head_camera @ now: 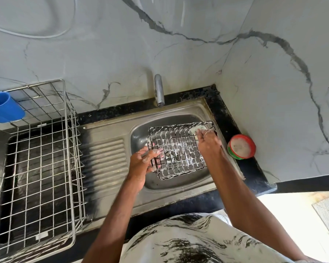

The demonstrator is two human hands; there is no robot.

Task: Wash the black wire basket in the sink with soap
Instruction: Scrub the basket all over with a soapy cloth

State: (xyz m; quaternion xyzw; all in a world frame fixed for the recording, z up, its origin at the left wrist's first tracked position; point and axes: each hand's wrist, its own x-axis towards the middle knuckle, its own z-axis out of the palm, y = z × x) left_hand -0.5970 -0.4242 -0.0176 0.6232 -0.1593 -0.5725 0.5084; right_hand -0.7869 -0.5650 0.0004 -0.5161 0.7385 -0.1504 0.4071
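The black wire basket [180, 150], streaked with foam, lies in the steel sink [139, 132] at centre frame. Your left hand [142, 164] grips its left edge. Your right hand [207, 141] curls round a pale scrub pad [197, 130] at its upper-right corner. To the right, a red-and-green soap tub [241, 147] sits on the black desk [254, 173], below veined marble walls [103, 54].

Head view — steeply down, close over sink [110, 133]
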